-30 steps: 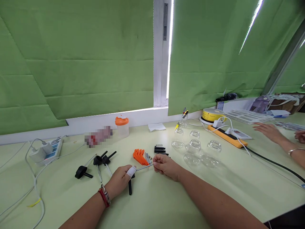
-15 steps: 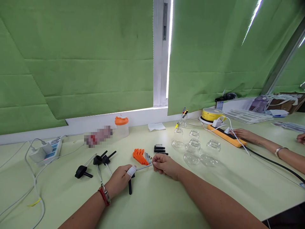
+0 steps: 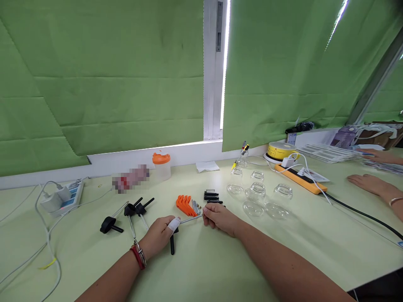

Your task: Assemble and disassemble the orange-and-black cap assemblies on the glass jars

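Thin metal rod [image 3: 189,219] just in front of orange clips [image 3: 185,205]; left hand [image 3: 159,239] closed round its black handle [image 3: 172,248], right hand [image 3: 218,218] pinching free tip. Likely light, stiff, slick; handle best hold

We hold both hands close together ahead of us, knuckles up. Our left hand [image 3: 159,238] comes in from the lower left, its forearm [image 3: 110,281] bare and angled up toward the middle. The wrist carries a red band [image 3: 136,258] with a thin metal bracelet [image 3: 141,254] just beside it. The fingers of this hand are curled in, thumb and forefinger pinched together, with white tape [image 3: 173,225] wrapped round one fingertip. Our right hand [image 3: 219,218] sits just to the right, apart from the left, fingers folded under and thumb and forefinger pressed together, pointing left. The right forearm [image 3: 283,272] runs long and bare from the lower right corner, wrist straight.
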A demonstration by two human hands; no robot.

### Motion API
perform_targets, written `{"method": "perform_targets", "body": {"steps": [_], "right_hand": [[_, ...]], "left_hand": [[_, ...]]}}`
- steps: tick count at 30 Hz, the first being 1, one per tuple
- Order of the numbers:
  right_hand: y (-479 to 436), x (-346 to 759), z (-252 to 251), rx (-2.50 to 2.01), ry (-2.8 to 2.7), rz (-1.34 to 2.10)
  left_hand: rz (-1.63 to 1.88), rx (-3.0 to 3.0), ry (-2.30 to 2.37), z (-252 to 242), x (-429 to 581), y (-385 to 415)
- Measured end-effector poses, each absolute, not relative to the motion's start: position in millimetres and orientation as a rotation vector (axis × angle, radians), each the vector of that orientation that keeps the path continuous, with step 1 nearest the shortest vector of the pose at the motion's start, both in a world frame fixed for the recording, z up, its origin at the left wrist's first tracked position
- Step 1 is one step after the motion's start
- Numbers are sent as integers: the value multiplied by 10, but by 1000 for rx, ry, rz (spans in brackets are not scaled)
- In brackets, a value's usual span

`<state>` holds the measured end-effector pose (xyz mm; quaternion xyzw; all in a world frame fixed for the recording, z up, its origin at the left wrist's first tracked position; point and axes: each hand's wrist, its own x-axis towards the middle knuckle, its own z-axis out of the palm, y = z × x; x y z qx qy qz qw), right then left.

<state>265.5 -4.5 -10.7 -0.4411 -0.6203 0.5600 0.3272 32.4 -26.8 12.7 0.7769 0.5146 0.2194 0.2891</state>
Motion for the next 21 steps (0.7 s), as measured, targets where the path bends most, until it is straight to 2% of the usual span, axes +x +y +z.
{"method": "perform_targets", "body": {"steps": [21], "right_hand": [[-65,2672,-70,-1096,-1626,1502]], "left_hand": [[590,2100,1357,96,315,-248]]}}
